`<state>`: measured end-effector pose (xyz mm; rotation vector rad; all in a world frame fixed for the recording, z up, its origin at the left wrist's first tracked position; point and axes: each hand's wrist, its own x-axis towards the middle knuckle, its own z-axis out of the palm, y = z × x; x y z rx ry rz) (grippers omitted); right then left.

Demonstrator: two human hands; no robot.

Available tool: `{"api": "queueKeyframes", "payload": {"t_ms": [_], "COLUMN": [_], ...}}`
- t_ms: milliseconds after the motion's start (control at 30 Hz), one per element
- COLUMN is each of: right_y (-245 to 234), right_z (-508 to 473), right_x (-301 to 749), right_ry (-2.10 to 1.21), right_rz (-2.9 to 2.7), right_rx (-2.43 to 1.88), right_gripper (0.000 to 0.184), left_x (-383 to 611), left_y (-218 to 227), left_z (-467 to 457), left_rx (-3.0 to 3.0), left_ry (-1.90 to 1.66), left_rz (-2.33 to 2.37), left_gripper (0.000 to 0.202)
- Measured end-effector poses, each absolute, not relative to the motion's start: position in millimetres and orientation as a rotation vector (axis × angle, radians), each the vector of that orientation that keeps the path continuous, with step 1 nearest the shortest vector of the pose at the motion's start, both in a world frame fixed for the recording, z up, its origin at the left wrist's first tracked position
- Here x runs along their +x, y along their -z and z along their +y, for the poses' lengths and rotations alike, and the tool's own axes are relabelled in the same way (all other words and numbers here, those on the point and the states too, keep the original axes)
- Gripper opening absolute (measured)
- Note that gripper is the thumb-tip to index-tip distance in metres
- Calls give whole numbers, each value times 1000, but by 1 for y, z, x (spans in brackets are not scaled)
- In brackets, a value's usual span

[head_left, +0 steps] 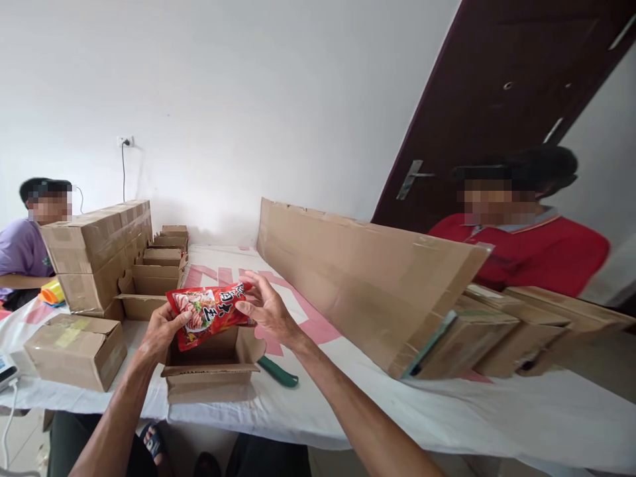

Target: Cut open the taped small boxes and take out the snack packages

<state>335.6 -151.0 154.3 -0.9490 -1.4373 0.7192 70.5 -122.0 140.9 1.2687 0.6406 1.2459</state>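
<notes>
Between my two hands I hold a red food packet (pixel 211 313) printed with pictures of food and dark lettering. My left hand (pixel 166 326) grips its left end, thumb on the front. At the right end, my right hand (pixel 265 306) has its thumb on the front and fingers behind the edge. Just below the packet stands an open cardboard box (pixel 211 381) at the table's near edge; the packet hides part of its inside. A green-handled tool (pixel 279 372) lies against the box's right side, its other end hidden.
A closed, taped box (pixel 77 350) stands to the left. Behind it are stacked boxes (pixel 94 248) and a row of open boxes (pixel 154 281). A long cardboard panel (pixel 362 278) rises on the right, with more boxes (pixel 467 338) beyond. Two people sit across, left and right.
</notes>
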Motion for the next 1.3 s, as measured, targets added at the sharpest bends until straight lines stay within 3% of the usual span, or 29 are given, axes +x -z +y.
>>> {"api": "queueKeyframes", "payload": {"t_ms": [133,267,433,667,1133,1300], "right_y": [-141,-139,-144,-150,-146,-157], "right_z": [-139,-132,-136,-135,-117,-99], "right_x": [337,333,329,339,338,335], "right_ry": [-895,-800,-909,-1207,-1019,-718], "right_rz": [-1434,-1462,-1495,-1477,-1401,-1468], "right_rx": [-947,-974,-892,-780,-872,-921], "right_gripper": [60,56,45,50,48,43], "left_x": [72,71,67,68,63,57], "left_y": [-140,-138,-134,-127,-116,-117], "left_z": [-121,-122,-119,-112,-108,-106], "left_rx": [1280,1277,1291,1191,1126,1224], "left_ry": [-1298,-1279,-1209,-1301,-1302,-1205], "left_rz": [633,635,684,688,674,774], "left_gripper": [52,53,57,57,59,64]}}
